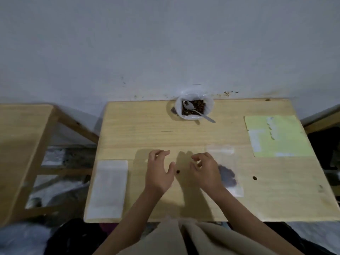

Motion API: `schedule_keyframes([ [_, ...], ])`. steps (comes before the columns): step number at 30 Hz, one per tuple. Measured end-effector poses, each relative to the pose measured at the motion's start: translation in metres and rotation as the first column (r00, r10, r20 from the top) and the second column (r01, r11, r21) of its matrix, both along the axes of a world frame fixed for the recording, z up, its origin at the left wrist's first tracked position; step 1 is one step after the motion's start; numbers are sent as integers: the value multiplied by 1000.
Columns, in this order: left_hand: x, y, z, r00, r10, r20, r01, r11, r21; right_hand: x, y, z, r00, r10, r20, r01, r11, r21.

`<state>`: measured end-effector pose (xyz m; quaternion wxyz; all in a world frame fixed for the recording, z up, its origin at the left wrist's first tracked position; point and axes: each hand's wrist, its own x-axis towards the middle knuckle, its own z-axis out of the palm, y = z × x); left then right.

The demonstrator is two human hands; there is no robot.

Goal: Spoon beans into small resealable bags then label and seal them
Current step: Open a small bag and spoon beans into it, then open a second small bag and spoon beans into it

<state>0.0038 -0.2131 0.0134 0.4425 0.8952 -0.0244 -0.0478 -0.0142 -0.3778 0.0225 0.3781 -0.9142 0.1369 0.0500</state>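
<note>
A clear bowl (195, 104) of brown beans stands at the table's far edge, with a metal spoon (199, 112) lying in it. A small clear bag (227, 174) holding dark beans lies flat on the table, just right of my right hand (206, 171). My left hand (159, 171) hovers beside it over the middle of the table. Both hands have loosely curled fingers and hold nothing. A stack of empty bags (108, 187) lies at the near left. A yellow-green label sheet (276, 135) lies at the right.
The wooden table (139, 129) has small dark holes, one (178, 171) between my hands and one (254, 178) to the right. Another wooden table (20, 137) stands at the left. A white wall is behind. Beige cloth (193, 236) covers my lap.
</note>
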Motion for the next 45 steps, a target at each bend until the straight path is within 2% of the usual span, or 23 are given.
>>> schedule_keyframes([
  [3,-9,61,6,988,105,110,-115,990,87,3,65,-2,994,107,-20,-104,988,118],
  [5,-19,98,4,977,181,116,-201,959,199,3,106,-6,986,152,-65,-138,973,183],
  [8,-34,145,1,957,291,-7,-267,885,382,3,156,-12,969,202,-145,-161,954,255],
  [10,-43,167,-1,934,333,-131,-240,854,462,4,179,-15,955,226,-192,-171,949,266],
  [12,-51,181,-5,920,322,-222,-173,843,509,5,195,-17,947,228,-226,-181,961,209],
  [15,-57,189,-9,922,269,-280,-73,828,556,6,210,-21,945,204,-254,-162,971,174],
  [19,-58,189,-12,926,268,-266,-78,825,560,4,219,-24,961,122,-247,-92,987,131],
  [24,-63,188,-13,946,253,-201,-95,812,576,-2,223,-15,982,-60,-181,100,970,223],
  [30,-68,190,-15,955,231,-187,-92,827,555,-6,218,-15,991,-62,-122,90,965,245],
  [34,-70,187,-12,963,235,-132,-153,879,451,-9,210,-10,992,-106,-65,120,949,292],
  [37,-67,181,-7,963,270,-15,-255,924,284,-11,198,-3,987,-154,-47,160,905,393],
  [41,-47,160,18,971,222,85,-220,975,-30,-13,169,13,987,-155,-41,150,796,586],
  [45,-22,134,44,972,232,43,-218,953,-212,-13,126,33,991,-130,-38,116,667,736],
])
